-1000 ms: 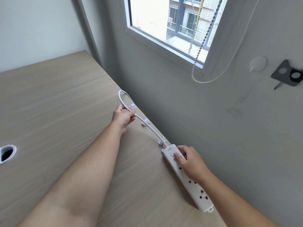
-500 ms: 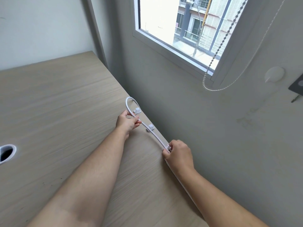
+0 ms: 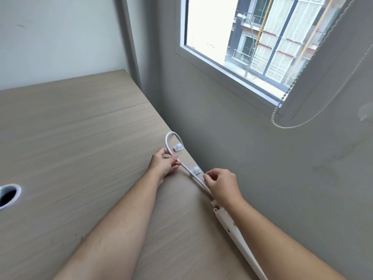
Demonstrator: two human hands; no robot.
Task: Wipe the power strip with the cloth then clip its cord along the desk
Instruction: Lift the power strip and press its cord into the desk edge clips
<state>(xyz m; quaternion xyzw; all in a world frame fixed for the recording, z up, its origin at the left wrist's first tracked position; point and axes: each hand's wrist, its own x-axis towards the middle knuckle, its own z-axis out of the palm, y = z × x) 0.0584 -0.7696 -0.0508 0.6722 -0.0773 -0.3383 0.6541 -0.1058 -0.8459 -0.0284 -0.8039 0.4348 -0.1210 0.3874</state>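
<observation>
A white power strip (image 3: pixel 234 227) lies along the desk's right edge by the wall, mostly hidden under my right forearm. Its white cord (image 3: pixel 186 167) runs up the edge and loops back at the far end. My left hand (image 3: pixel 164 163) pinches the cord just below the loop. My right hand (image 3: pixel 221 183) pinches the cord lower down, just past a white cable clip (image 3: pixel 195 170). A second clip (image 3: pixel 178 147) sits farther along the edge, beside the loop. No cloth is in view.
The wooden desk (image 3: pixel 80 148) ends at a grey wall on the right. A round cable hole (image 3: pixel 8 196) is at the desk's left. A window with a hanging bead chain (image 3: pixel 282 122) is above.
My right hand left the power strip's switch end and slid up along the cord toward the nearer clip. My left hand kept its hold near the loop.
</observation>
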